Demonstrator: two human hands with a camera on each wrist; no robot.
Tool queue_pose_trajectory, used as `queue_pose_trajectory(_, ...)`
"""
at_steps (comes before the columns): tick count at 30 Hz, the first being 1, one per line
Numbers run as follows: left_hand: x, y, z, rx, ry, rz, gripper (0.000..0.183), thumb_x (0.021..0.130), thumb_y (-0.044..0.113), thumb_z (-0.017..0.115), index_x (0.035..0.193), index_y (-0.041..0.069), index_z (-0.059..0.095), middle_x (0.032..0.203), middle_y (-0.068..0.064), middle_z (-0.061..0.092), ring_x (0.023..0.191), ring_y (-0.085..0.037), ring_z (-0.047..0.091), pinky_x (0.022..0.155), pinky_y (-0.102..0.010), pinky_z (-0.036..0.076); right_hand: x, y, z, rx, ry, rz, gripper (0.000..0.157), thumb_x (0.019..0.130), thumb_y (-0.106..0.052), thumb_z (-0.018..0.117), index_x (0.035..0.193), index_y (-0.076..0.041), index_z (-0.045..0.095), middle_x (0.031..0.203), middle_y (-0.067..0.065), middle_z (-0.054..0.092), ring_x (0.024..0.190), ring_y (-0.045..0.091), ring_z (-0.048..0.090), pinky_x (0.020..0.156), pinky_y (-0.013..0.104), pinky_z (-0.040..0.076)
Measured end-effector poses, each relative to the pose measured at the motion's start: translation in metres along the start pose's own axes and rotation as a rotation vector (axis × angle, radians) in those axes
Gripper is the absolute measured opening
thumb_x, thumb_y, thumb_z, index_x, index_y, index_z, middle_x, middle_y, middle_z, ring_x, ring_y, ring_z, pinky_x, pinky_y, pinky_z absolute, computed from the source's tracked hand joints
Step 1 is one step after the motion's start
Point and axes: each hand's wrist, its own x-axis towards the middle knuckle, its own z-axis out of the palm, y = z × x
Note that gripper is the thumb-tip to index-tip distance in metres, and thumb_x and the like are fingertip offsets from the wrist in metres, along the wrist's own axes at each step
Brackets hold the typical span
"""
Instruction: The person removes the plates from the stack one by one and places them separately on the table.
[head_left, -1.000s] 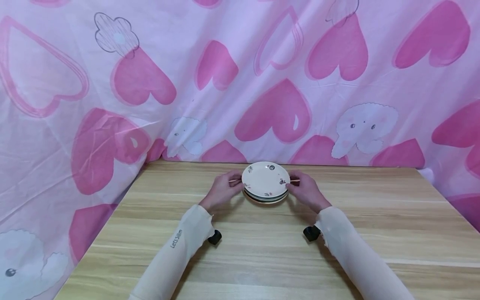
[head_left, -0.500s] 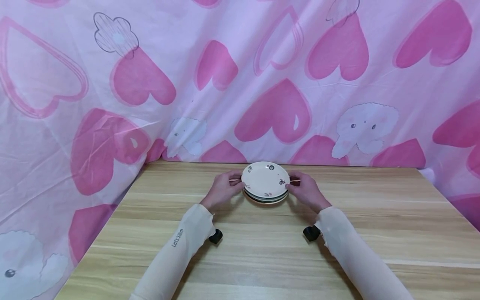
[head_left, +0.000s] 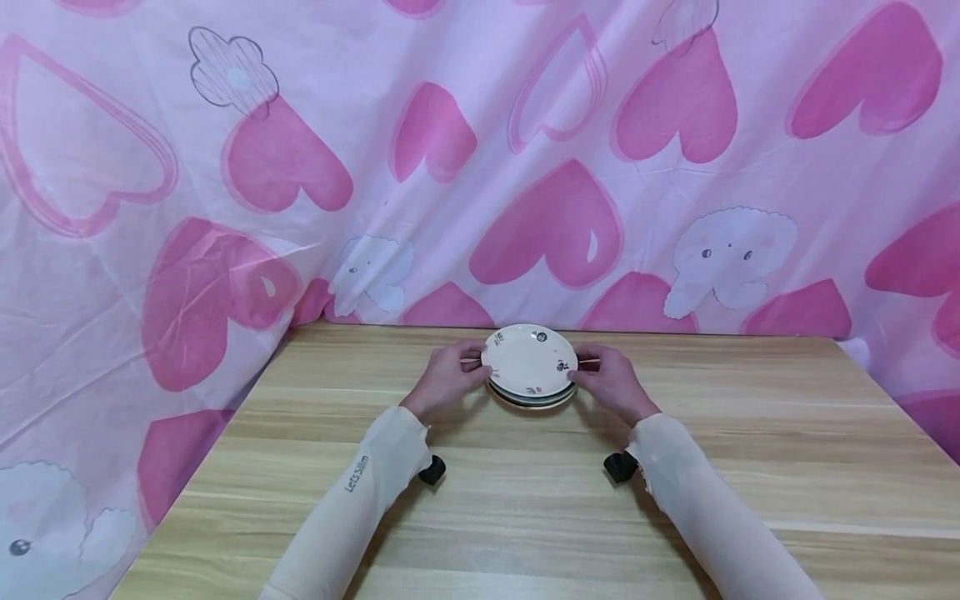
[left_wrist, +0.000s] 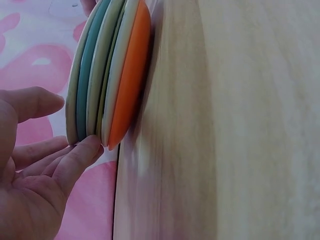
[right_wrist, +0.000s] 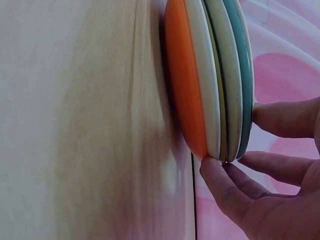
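A stack of several round plates (head_left: 529, 360) is at the back middle of the table. The top plate is cream with small dark prints. Its edges show side-on in the wrist views: teal (right_wrist: 245, 75), cream and olive rims above an orange bottom plate (left_wrist: 131, 75). My left hand (head_left: 444, 379) holds the stack's left side, fingertips against the rims and thumb by the top plate's edge. From the right side my right hand (head_left: 611, 383) grips it likewise, thumb (right_wrist: 285, 119) on the top rim and fingers against the lower rims.
The wooden table (head_left: 525, 517) reaches back to a pink heart-patterned cloth (head_left: 547, 225), close behind the plates. A black device sits at the left wrist (head_left: 432, 471) and another at the right wrist (head_left: 620, 467).
The top plate has shifted very slightly left on the stack, and the right hand with it. Otherwise both hands stay at the plates' sides.
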Motion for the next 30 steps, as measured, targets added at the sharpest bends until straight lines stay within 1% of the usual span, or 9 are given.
queue_pose_trajectory(3, 0.001, 0.002, 0.0, 0.016, 0.002, -0.005, 0.045, 0.09, 0.006, 0.07, 0.132, -0.003, 0.06, 0.129, -0.023, 0.067, 0.119, -0.033, 0.068, 0.101, -0.035, 0.056, 0.0, -0.001, 0.0, -0.004, 0.005, 0.009, 0.045, 0.094, -0.006, 0.063, 0.136, 0.007, 0.054, 0.136, 0.028, 0.059, 0.125, 0.043, 0.059, 0.107, 0.049, 0.051)
queue_pose_trajectory(9, 0.001, 0.003, 0.0, 0.056, 0.01, -0.002, 0.037, 0.089, 0.009, 0.072, 0.124, 0.0, 0.065, 0.13, -0.022, 0.067, 0.117, -0.033, 0.069, 0.099, -0.035, 0.057, 0.001, -0.002, 0.0, -0.017, 0.009, 0.01, 0.047, 0.092, -0.008, 0.067, 0.136, 0.006, 0.056, 0.137, 0.027, 0.06, 0.126, 0.044, 0.059, 0.107, 0.05, 0.051)
queue_pose_trajectory(13, 0.0, 0.002, -0.001, 0.048, 0.007, -0.006, 0.037, 0.089, 0.009, 0.072, 0.124, 0.0, 0.064, 0.131, -0.021, 0.066, 0.118, -0.033, 0.068, 0.099, -0.036, 0.057, 0.0, -0.002, 0.001, -0.02, 0.0, -0.003, 0.048, 0.091, -0.01, 0.068, 0.135, 0.005, 0.057, 0.135, 0.027, 0.061, 0.124, 0.044, 0.06, 0.104, 0.048, 0.053)
queue_pose_trajectory(16, -0.001, 0.0, -0.002, 0.043, 0.005, -0.019, 0.04, 0.09, 0.01, 0.073, 0.127, 0.0, 0.064, 0.133, -0.02, 0.066, 0.121, -0.032, 0.067, 0.1, -0.035, 0.057, -0.003, -0.002, 0.0, -0.032, -0.017, -0.009, 0.05, 0.093, -0.011, 0.067, 0.138, 0.006, 0.054, 0.135, 0.028, 0.06, 0.122, 0.044, 0.061, 0.102, 0.048, 0.054)
queue_pose_trajectory(18, -0.002, -0.001, -0.003, 0.036, 0.015, -0.033, 0.042, 0.089, 0.011, 0.074, 0.129, 0.001, 0.064, 0.135, -0.019, 0.065, 0.122, -0.031, 0.066, 0.1, -0.035, 0.056, -0.004, -0.002, -0.001, -0.05, -0.024, -0.02, 0.051, 0.094, -0.012, 0.064, 0.14, 0.006, 0.051, 0.135, 0.029, 0.06, 0.121, 0.044, 0.062, 0.102, 0.048, 0.054)
queue_pose_trajectory(21, -0.003, 0.0, -0.005, 0.031, 0.037, -0.036, 0.043, 0.089, 0.012, 0.074, 0.13, 0.002, 0.064, 0.135, -0.019, 0.065, 0.121, -0.031, 0.067, 0.099, -0.035, 0.057, -0.004, -0.003, -0.001, -0.068, -0.022, -0.029, 0.05, 0.096, -0.012, 0.061, 0.142, 0.006, 0.05, 0.135, 0.03, 0.059, 0.121, 0.044, 0.062, 0.103, 0.048, 0.053)
queue_pose_trajectory(27, -0.005, 0.004, -0.01, -0.002, 0.069, -0.044, 0.045, 0.086, 0.006, 0.074, 0.129, -0.002, 0.064, 0.128, -0.022, 0.068, 0.116, -0.031, 0.069, 0.095, -0.034, 0.059, -0.004, -0.004, -0.002, -0.086, -0.028, -0.021, 0.053, 0.095, -0.013, 0.063, 0.143, 0.005, 0.049, 0.137, 0.029, 0.058, 0.12, 0.043, 0.062, 0.101, 0.048, 0.054)
queue_pose_trajectory(30, -0.005, 0.006, -0.012, -0.003, 0.069, -0.04, 0.046, 0.086, 0.003, 0.073, 0.13, -0.005, 0.062, 0.124, -0.023, 0.07, 0.113, -0.031, 0.07, 0.092, -0.033, 0.06, -0.004, -0.004, -0.002, -0.095, -0.022, -0.006, 0.055, 0.094, -0.014, 0.065, 0.144, 0.004, 0.049, 0.138, 0.028, 0.058, 0.12, 0.042, 0.062, 0.1, 0.047, 0.056)
